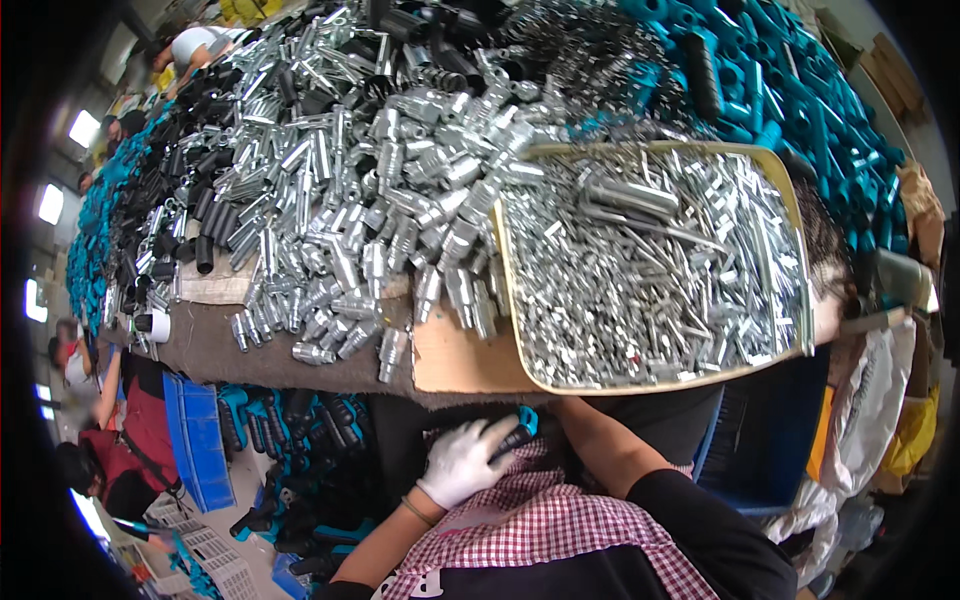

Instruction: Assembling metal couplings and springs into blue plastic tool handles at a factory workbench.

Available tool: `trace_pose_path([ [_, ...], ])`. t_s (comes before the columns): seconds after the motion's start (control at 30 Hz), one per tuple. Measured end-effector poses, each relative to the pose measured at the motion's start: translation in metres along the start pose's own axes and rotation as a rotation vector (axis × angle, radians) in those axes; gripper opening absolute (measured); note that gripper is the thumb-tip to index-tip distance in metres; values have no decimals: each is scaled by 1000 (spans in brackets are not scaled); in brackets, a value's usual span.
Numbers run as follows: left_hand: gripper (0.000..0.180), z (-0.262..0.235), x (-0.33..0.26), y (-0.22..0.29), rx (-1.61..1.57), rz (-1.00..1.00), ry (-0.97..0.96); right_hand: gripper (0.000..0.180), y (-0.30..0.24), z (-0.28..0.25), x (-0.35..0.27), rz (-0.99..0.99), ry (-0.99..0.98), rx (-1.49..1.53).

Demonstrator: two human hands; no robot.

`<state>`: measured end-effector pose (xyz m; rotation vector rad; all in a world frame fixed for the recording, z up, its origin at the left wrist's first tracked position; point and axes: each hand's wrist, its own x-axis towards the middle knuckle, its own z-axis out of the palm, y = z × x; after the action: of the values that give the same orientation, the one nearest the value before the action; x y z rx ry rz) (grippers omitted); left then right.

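The table (270, 366) bears metal fittings (385, 165) and a tray (600, 390).

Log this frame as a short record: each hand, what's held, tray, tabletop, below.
left hand: white-gloved, closed around a black-and-teal part
right hand: hidden at the table edge; only the right forearm shows clearly
tray: cream-rimmed, full of small silver metal pieces
tabletop: silver fittings left of the tray, black tubes farther left, teal parts heaped upper right
below: blue crate, lower left
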<state>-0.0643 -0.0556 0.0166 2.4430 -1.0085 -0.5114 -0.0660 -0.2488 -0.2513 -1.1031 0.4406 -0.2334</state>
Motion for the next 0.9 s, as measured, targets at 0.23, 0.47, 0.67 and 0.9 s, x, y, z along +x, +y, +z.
trace_pose_path([
  [0.23, 51, 25, 4, -14, -30, -78, 93, 30, -35, -5, 27, -61, -100, -180],
  [0.47, 46, 31, 18, -5, -39, -111, 143, 29, -45, 25, 44, -148, -165, -385],
  [0.67, 45, 57, 46, 8, -82, -415, -71, 29, -58, 37, 39, -224, -173, -569],
  [0.9, 30, 57, 53, -6, -114, -435, -85, 29, -50, -10, -19, -229, -168, -773],
])
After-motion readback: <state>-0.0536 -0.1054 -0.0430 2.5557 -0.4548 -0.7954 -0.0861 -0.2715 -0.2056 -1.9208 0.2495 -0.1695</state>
